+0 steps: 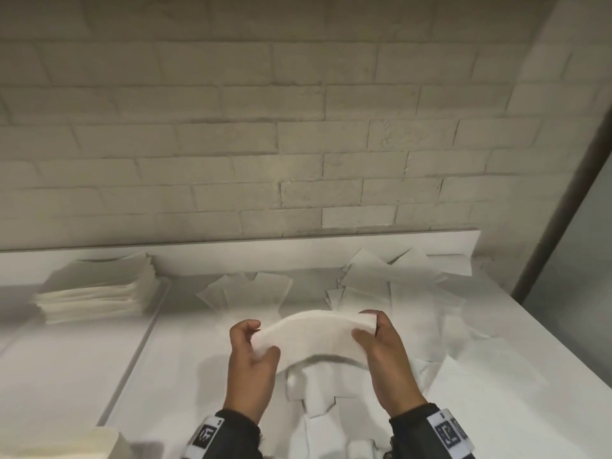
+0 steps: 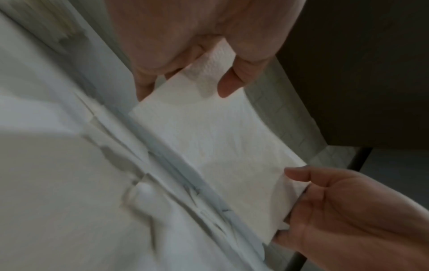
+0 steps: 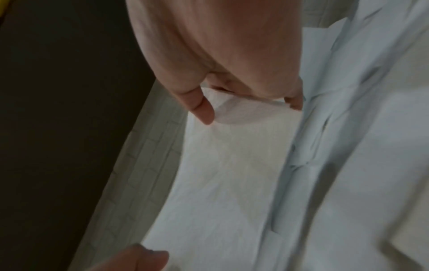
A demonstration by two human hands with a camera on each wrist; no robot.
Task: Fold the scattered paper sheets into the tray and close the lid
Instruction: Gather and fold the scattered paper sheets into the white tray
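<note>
above the table at 6 o'clock, left hand [image 1: 251,352] and right hand [image 1: 381,346] pinch folded paper [image 1: 314,332] by its ends; light, floppy, likely tears easily.

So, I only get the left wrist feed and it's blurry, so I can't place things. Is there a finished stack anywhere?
Observer: Yes, a neat stack of folded sheets lies far left on the table, near the wall.
Operator: And unfolded ones?
Observer: Loose sheets lie scattered behind the hands.
Operator: How does the held sheet sit?
Observer: The held sheet arches upward above the table, the left hand and the right hand each pinching an end.
</note>
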